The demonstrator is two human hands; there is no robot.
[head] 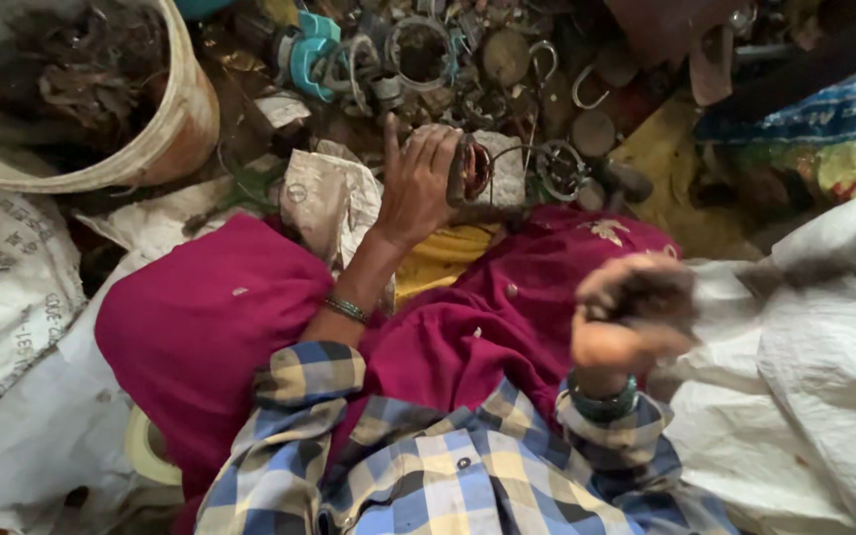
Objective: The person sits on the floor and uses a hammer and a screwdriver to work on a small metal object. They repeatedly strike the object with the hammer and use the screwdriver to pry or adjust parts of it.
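Head view: the person sits on the floor, magenta cloth over the knees, plaid sleeves at the bottom edge. The left hand reaches forward and grips a rusty round metal part, its fingers curled over the part's near side, the index lifted and pointing away. The part is held on edge just above the scrap heap, at the near border of the heap and just beyond the knees. A thin wire loop trails from it toward a ring in the heap; whether the two are joined cannot be told.

The right hand is raised over the right knee, blurred, fingers closed around something dark; what it is cannot be told.

To handle the part well, I judge the left hand should keep its grip on the rim, not the wire, and lift slowly so any snag on the loop is felt before other pieces are dragged along. Rust and sharp edges call for a firm, still hold rather than a sliding one.

Around: a dented pail of dark scrap at the far left, a teal piece and hooks in the heap, white sacks to the right and a printed sack to the left.
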